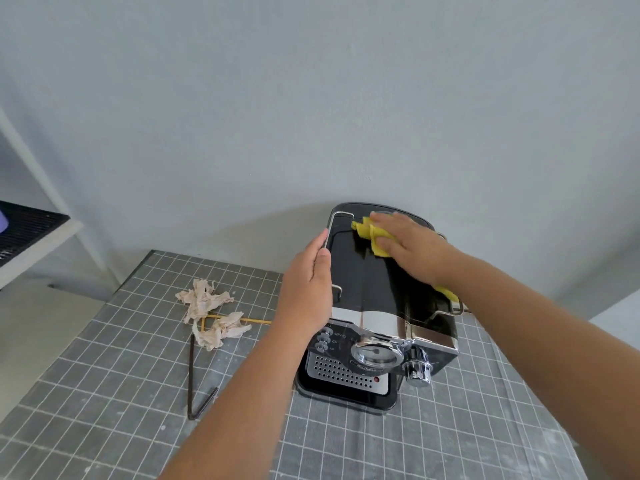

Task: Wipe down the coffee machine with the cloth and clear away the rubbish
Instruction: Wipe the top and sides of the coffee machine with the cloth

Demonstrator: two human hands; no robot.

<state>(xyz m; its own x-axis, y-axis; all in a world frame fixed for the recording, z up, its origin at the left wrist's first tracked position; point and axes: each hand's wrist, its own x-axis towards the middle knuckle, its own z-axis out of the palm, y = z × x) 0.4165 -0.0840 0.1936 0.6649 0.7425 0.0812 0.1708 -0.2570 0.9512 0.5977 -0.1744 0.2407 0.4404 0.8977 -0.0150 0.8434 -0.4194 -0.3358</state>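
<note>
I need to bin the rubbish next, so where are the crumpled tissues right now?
In the head view, the crumpled tissues lie on the grid-patterned table cover, left of the coffee machine, over some thin yellow sticks.

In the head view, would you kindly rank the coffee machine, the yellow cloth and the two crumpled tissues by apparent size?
1. Coffee machine, largest by far.
2-3. Two crumpled tissues, roughly alike.
Yellow cloth: mostly hidden under the right hand, so unranked.

Coffee machine (pixel 377 306) sitting right of centre on desk (pixel 104 393), cloth (pixel 375 237) lying on its top; crumpled tissues (pixel 211 313) lying left of it, shelf (pixel 31 237) sitting far left.
</note>
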